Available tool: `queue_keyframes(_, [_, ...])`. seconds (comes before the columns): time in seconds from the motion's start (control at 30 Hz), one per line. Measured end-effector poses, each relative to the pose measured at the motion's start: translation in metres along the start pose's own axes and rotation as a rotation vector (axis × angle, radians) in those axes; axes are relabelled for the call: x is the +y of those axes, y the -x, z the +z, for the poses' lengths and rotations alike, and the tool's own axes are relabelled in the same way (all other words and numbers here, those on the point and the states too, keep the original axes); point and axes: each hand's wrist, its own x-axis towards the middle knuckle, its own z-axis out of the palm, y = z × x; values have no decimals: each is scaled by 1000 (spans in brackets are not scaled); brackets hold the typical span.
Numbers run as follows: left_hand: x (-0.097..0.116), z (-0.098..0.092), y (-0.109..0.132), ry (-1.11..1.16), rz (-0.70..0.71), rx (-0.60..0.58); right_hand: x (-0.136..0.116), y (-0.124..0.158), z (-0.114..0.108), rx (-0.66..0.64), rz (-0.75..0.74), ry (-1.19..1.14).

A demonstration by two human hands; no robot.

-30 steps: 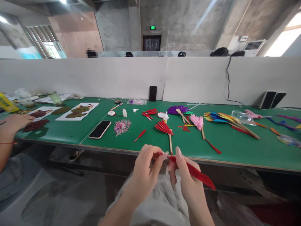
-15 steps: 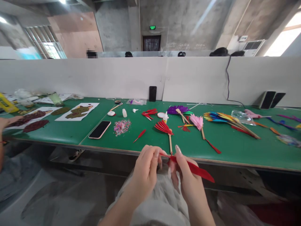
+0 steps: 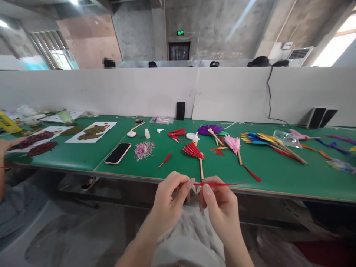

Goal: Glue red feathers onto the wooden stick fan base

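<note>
A thin red strip (image 3: 219, 184) stretches between my hands at the table's front edge, seen nearly edge-on. My left hand (image 3: 174, 191) pinches its left end. Thumb and fingers of my right hand (image 3: 219, 196) close on it farther along, and its tip sticks out to the right. Just beyond my hands lies a red fan-shaped piece (image 3: 194, 150) on a wooden stick (image 3: 201, 168). A single red piece (image 3: 165, 160) is to its left, and more red pieces (image 3: 177, 133) lie farther back.
A phone (image 3: 118, 153), a heap of colourful bits (image 3: 144, 150) and a small bottle (image 3: 147, 133) lie left on the green table (image 3: 111, 129). Pink (image 3: 233, 144), purple (image 3: 207, 129) and multicoloured pieces (image 3: 258, 139) are on the right. Another person's hand (image 3: 9, 144) is far left.
The red strip has turned from slanting down to the right to nearly level and edge-on. My right hand has rolled, its fingers now higher behind the strip.
</note>
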Motion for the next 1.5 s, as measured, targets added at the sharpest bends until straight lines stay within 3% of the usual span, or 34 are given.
queue_keyframes(0.13, [1,-2,0,120,-64,-60,-1,-3,-2,-39,-67,42])
queue_keyframes(0.3, [1,-1,0,210,-129,-99,-2,-2,-5,27,-217,126])
queue_keyframes(0.5, [5,-4,-1,280,-220,-171,2,-2,-6,48,-223,129])
queue_keyframes(0.9, [3,3,-9,203,-325,8,-3,-5,-5,-2,-346,300])
queue_keyframes(1.23, [0,0,-6,476,-318,-91,-3,0,-4,111,-302,251])
queue_keyframes(1.5, [-1,3,-7,375,-278,-35,-3,-1,4,211,-74,18])
